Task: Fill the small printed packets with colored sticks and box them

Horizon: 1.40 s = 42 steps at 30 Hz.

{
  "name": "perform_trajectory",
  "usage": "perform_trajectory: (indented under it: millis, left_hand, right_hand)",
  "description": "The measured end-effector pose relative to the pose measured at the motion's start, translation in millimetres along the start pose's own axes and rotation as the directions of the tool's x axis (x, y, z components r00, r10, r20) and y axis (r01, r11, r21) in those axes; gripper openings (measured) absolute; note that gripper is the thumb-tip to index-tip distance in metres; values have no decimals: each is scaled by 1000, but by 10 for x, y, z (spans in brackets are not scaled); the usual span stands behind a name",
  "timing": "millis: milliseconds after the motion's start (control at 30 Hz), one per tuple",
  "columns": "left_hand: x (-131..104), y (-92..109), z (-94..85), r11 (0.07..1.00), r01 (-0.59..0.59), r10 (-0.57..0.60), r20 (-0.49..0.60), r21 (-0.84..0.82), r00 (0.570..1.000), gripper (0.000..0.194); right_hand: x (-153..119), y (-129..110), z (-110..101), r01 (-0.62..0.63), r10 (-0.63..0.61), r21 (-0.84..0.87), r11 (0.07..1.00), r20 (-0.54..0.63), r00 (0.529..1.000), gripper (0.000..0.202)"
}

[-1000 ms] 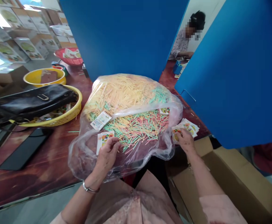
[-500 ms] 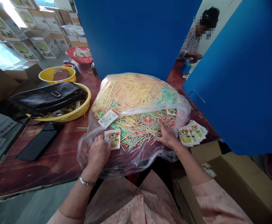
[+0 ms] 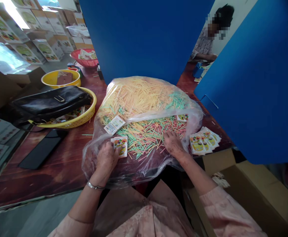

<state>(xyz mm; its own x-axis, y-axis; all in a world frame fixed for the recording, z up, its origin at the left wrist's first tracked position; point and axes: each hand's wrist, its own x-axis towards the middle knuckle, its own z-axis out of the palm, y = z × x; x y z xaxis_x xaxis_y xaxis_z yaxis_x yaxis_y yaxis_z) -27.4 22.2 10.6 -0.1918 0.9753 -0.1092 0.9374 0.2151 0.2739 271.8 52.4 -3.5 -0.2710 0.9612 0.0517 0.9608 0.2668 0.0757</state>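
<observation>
A large clear plastic bag lies open on the table, full of thin coloured sticks in yellow, green and pink. My left hand is closed on the left edge of a small printed packet at the bag's front left. My right hand is down at the right of the loose sticks, fingers bent together with the tips among them; how many they grip is hidden. Another printed card lies on the bag behind my left hand. One more packet rests at the pile's right.
Fanned printed packets lie right of the bag. At left are a phone, a black handbag on a yellow basket, and another yellow basket. Blue panels stand behind and right. A person works beyond.
My right hand has shifted slightly left, and its spread fingers have drawn together over the sticks. My left hand stays at the packet, nearly still.
</observation>
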Motion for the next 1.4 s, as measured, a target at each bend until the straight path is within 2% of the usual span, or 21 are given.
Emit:
perform_trajectory:
  millis: [167,333,433,533,667,833,900,967,1067,1167,1267,1400]
  left_hand:
    - [56,3,15,999,-6,5,-27,-35,1000,34]
    - [195,-120,101,963,79,-75,27,-259,997,26]
    - [205,-144,100,941,34,-42,-18,-337,999,20]
    - [146,-120,59,955,1,-24,-77,-295,997,15]
    - [72,-89,21,981,-65,39,-141,-182,989,22]
    - [47,-45,-46,987,-162,155,-250,-6,956,27]
    - [27,-18,-112,988,-146,128,-282,-43,951,27]
    - [-2,1,-182,980,-125,74,-297,-157,952,25]
    - [-41,4,-243,893,-131,19,-254,-431,967,23]
    - [-51,13,-226,720,-77,-32,-145,-690,989,21]
    - [-40,60,-172,550,27,-86,-24,-835,996,22]
    - [-42,143,-102,416,62,-41,50,-907,998,23]
  right_hand:
    - [47,-22,-23,35,-34,-21,999,11,999,27]
    - [87,-39,-14,18,-18,-29,999,-10,1000,28]
    - [108,-22,-53,65,-65,-18,998,-1,998,27]
    - [116,-6,-92,117,-116,23,993,-27,993,27]
    - [106,-4,-105,121,-117,53,991,-73,990,28]
    - [143,2,-126,128,-129,56,990,10,992,25]
    - [194,38,-122,125,-129,87,988,43,991,20]
    - [249,104,-108,117,-125,120,986,61,990,16]
    - [283,220,-82,103,-114,153,983,60,992,13]
    - [228,266,-43,49,-39,318,947,-40,998,14]
    - [139,222,24,-34,108,591,806,-90,990,17]
    - [77,142,90,-97,200,810,579,-25,979,15]
